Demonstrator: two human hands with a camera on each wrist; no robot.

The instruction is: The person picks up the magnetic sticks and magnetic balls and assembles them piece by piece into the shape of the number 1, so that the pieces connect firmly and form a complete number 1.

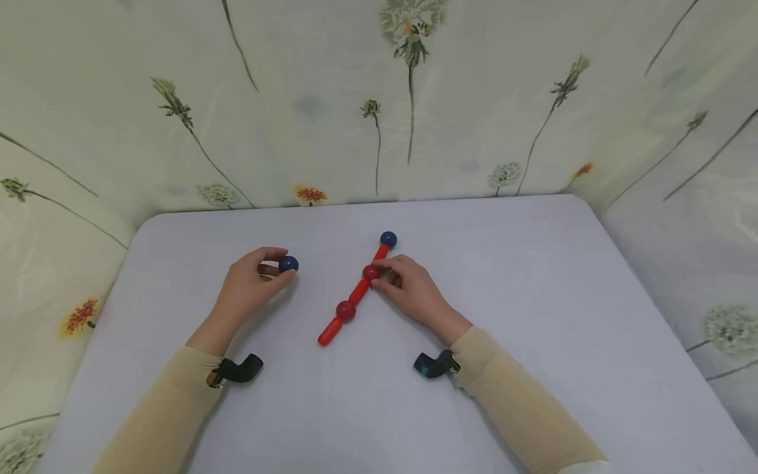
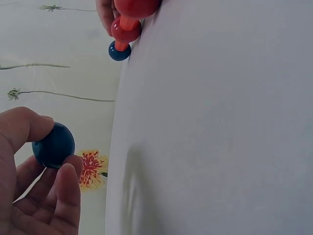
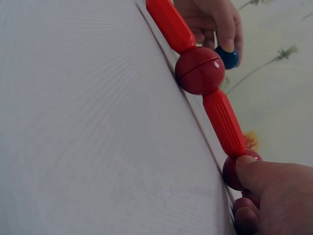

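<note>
Between thumb and fingertips, my left hand [image 1: 250, 280] pinches a blue ball [image 1: 288, 264], held just off the tabletop. The left wrist view shows this same blue ball [image 2: 55, 146] from the side. My right hand [image 1: 414, 289] grips the upper red ball [image 1: 370, 272] of a chain lying slantwise on the table. Along that chain, red ridged rods [image 1: 358, 291] alternate with balls: a second blue ball [image 1: 388, 239] caps the far end, and a lower red ball [image 1: 346, 310] joins a rod [image 1: 329, 331] with a free near end. Fingers partly cover the upper red ball.
A white table [image 1: 509, 263] lies under both hands. Behind it and at the sides hangs a pale cloth [image 1: 331, 131] printed with dandelions. Dark curved camera mounts [image 1: 239, 368] stick out from both wrists, over tan sleeves [image 1: 160, 408].
</note>
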